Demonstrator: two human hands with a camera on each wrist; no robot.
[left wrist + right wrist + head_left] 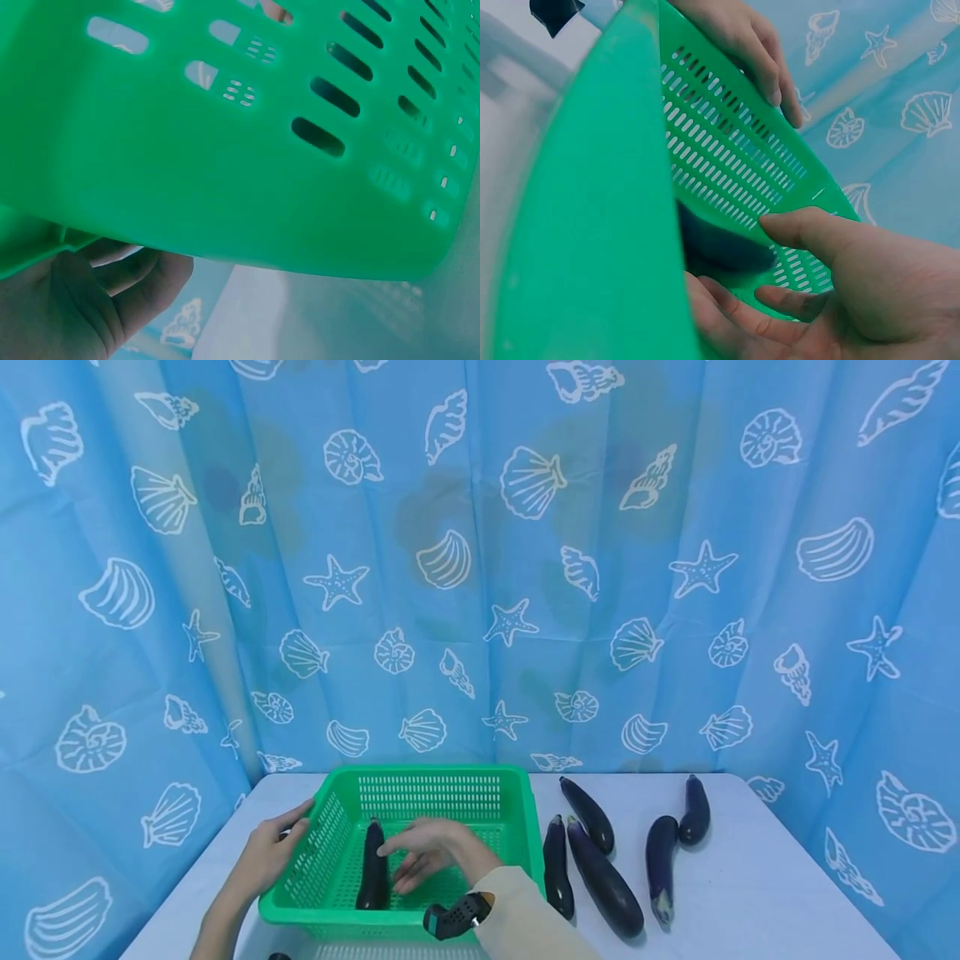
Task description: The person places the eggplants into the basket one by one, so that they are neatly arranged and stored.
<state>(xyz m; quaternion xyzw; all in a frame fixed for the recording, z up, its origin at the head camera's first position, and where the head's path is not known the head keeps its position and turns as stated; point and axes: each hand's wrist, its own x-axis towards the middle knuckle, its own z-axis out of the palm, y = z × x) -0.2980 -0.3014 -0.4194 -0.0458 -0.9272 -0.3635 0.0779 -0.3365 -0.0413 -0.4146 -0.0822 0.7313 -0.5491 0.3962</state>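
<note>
A green plastic basket (337, 917) with slotted walls stands at the left of the table. My left hand (264, 852) holds its left rim, with the fingers hooked at the edge in the left wrist view. One dark purple eggplant (372, 872) lies lengthwise on the basket floor, stem end away from me. Reaching in over the right side, my right hand (427, 852) has its fingers loosely spread beside this eggplant. The thumb and fingers stay apart in the right wrist view, with the eggplant (724, 244) just past their tips and partly hidden by the basket wall.
Right of the basket, several more eggplants (603, 881) lie on the white table (765, 893), some touching each other. A blue curtain (480, 568) with shell prints hangs behind the table. A black wrist strap (457, 917) overlaps the basket's front rim.
</note>
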